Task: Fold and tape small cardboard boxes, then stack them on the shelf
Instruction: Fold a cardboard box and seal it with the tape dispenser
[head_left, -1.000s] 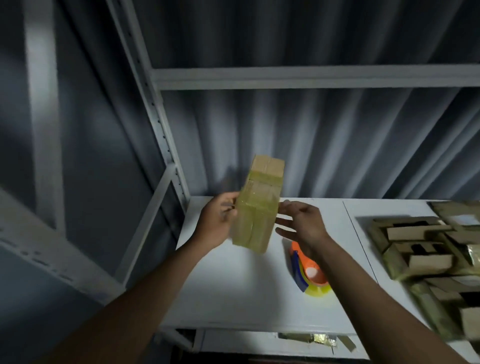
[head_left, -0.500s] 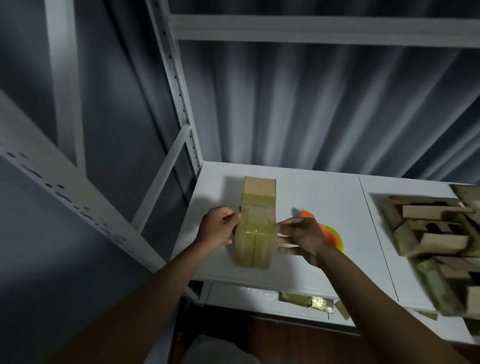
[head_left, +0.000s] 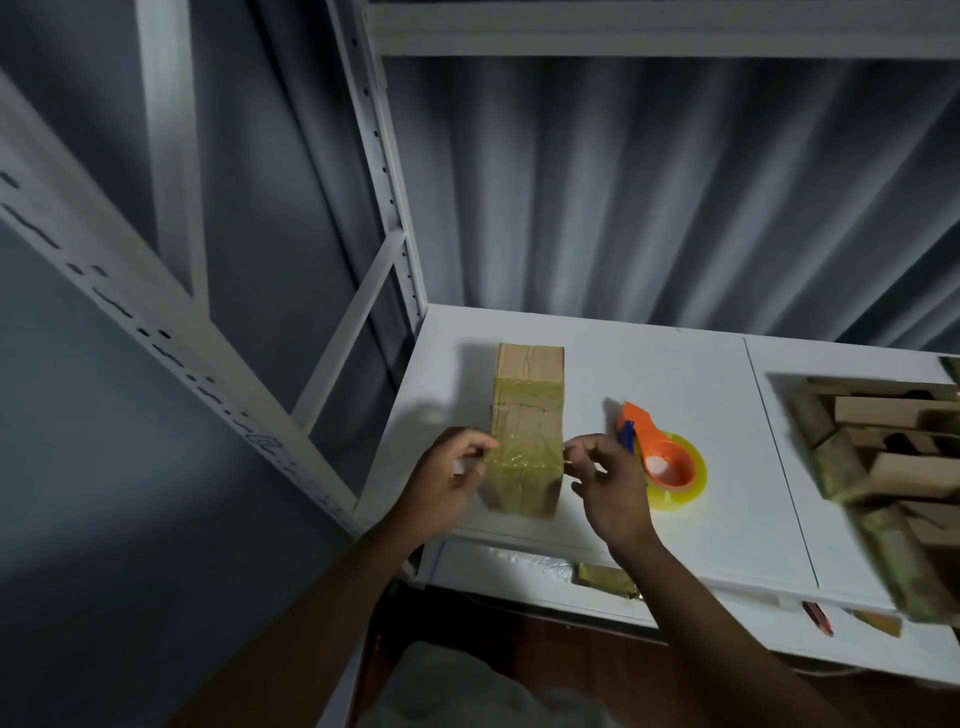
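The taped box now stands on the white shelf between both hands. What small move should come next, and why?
Probably let go: the taped box stands upright on the shelf, with the left hand and right hand only at its sides.

A corrugated grey wall (head_left: 649, 197) is running behind the white shelving, well beyond the hands, its ribs catching dim light. A white perforated upright (head_left: 387, 171) is rising up and to the left of the hands, with a slanted brace (head_left: 353, 332) leaning below it. A white crossbeam (head_left: 660, 31) is spanning overhead. Dark reddish floor (head_left: 519, 631) is showing below the hands, under the white shelf board (head_left: 675, 358).
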